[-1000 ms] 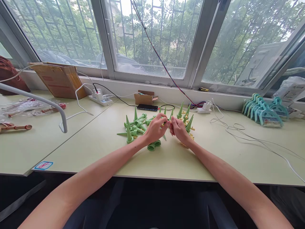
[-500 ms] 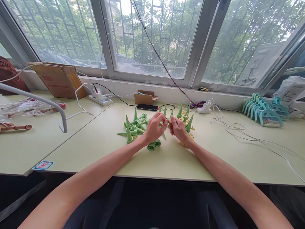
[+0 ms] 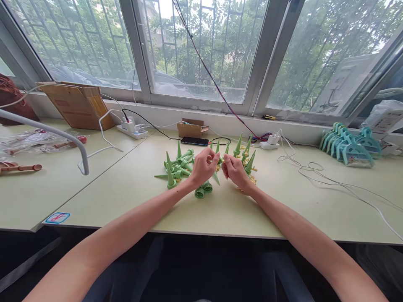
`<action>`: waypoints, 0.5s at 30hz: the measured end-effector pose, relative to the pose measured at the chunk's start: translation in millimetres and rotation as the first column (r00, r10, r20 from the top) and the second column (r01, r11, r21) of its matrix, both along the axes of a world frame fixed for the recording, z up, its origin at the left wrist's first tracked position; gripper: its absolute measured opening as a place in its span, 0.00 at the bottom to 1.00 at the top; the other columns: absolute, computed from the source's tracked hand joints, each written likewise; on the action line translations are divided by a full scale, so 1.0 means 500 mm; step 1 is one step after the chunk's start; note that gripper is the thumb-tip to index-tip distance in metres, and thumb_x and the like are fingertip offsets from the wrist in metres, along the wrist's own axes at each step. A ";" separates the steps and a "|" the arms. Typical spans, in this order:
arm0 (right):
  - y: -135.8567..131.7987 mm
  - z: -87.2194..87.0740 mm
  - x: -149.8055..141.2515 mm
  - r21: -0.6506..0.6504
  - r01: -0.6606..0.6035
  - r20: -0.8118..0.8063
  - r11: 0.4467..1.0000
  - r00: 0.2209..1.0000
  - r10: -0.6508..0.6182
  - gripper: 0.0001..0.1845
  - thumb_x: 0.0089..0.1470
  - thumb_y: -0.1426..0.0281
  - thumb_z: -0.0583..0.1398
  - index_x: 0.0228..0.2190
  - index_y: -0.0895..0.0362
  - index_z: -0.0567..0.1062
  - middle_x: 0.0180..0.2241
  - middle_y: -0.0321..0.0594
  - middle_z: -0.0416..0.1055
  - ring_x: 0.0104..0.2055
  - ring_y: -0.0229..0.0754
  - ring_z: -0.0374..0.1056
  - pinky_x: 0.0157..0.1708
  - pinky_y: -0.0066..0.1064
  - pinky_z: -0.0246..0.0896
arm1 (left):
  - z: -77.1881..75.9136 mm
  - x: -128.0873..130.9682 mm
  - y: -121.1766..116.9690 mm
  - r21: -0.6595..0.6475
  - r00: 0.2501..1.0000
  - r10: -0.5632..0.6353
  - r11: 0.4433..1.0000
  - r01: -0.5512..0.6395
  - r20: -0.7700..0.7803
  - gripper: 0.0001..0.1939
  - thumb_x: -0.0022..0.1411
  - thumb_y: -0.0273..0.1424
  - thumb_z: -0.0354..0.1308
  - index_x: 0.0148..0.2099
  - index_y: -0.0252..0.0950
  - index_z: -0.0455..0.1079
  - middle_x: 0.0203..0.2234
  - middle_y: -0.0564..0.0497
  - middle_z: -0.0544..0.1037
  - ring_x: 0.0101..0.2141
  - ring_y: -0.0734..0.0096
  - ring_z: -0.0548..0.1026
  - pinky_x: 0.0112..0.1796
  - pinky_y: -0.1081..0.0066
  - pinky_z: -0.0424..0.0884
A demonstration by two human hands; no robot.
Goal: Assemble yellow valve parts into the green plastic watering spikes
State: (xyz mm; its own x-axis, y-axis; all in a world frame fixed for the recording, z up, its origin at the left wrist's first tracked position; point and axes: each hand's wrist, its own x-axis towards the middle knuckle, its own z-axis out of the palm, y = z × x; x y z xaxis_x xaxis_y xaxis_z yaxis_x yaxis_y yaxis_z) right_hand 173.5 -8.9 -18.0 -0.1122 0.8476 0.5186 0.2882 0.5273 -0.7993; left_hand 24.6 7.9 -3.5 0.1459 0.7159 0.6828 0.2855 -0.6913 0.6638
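Observation:
Over the table, my left hand (image 3: 204, 167) and my right hand (image 3: 235, 168) face each other with a narrow gap between the fingertips. The left fingers are curled in a pinch; whatever they hold is hidden. My right hand is closed too, thumb against the fingers, on something too small to make out. Below the left fingertips a green pointed spike (image 3: 216, 178) shows; I cannot tell whether it is held. Several green plastic spikes (image 3: 170, 178) lie or stand left of my left hand. Others with small yellow pieces, such as this upright spike (image 3: 238, 146), stand beyond my right hand.
A black phone (image 3: 194, 141) lies before a small open cardboard box (image 3: 190, 128) at the back. Power strips (image 3: 134, 131) and loose white cables (image 3: 315, 167) flank the work area. Teal hangers (image 3: 355, 151) sit at right, a large carton (image 3: 75, 107) at left.
My hands have drawn slightly apart, opening a gap between the fingertips. The piles of spikes look the same.

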 end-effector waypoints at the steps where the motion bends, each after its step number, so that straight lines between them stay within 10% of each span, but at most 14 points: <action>1: 0.000 0.000 0.000 -0.001 0.000 0.006 1.000 1.000 0.000 0.27 0.64 0.50 0.47 0.21 0.54 0.60 0.15 0.30 0.61 0.14 0.32 0.56 0.18 0.27 0.52 | -0.001 0.000 0.000 -0.007 1.000 0.001 1.000 -0.001 0.001 0.16 0.65 0.42 0.53 0.30 0.37 0.59 0.24 0.55 0.67 0.24 0.77 0.71 0.24 0.76 0.69; 15: -0.002 0.002 0.001 -0.002 -0.010 0.052 1.000 0.999 0.010 0.27 0.64 0.49 0.47 0.22 0.54 0.61 0.15 0.31 0.62 0.14 0.32 0.56 0.19 0.28 0.53 | 0.005 0.001 -0.004 -0.069 0.999 -0.044 0.997 0.044 0.010 0.12 0.63 0.39 0.54 0.33 0.38 0.58 0.25 0.56 0.67 0.25 0.76 0.72 0.22 0.77 0.68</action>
